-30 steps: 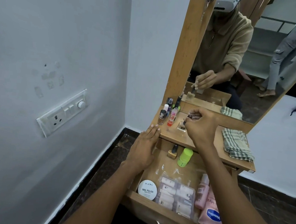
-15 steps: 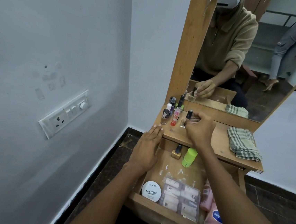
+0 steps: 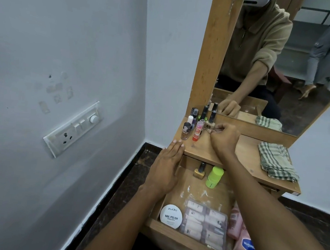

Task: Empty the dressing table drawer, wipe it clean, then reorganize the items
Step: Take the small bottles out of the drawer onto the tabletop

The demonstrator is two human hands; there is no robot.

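L hand (image 3: 164, 171) is resting flat, fingers straight and together, on the drawer's left wall w/ fingertips touching the front lip of the dressing table top (image 3: 246, 152), centre frame; it hasn't shifted over the last sec. Just right of it, upper centre, the change: the beige nail polish bottle (image 3: 209, 123), a sec ago being carried in the R hand above the top, is now standing upright in the cluster of bottles at the mirror's foot. R hand (image 3: 224, 139) is curling beside it, fingertips at the bottle's base; can't tell if it's pinching the glass or has let go. Meaning, imo: one more item out, emptying stage going on, wiping not begun.

The drawer (image 3: 170, 232), lower centre, is pulled open and holding plenty yet: gold-based polish bottle (image 3: 200, 171), squat w/ a black cap; lime green tube (image 3: 213, 177), smooth plastic cylinder; round white nail polish wipes tub (image 3: 171, 216), flat lid, printed; clear crinkly pouch of sachets (image 3: 205, 223), glossy; pink Vaseline pack (image 3: 249, 247), soft, at lower right. Table is matte wood laminate. At right, the checked cloth (image 3: 276, 163) is lying folded, woven, limp, well apart from the bottles.
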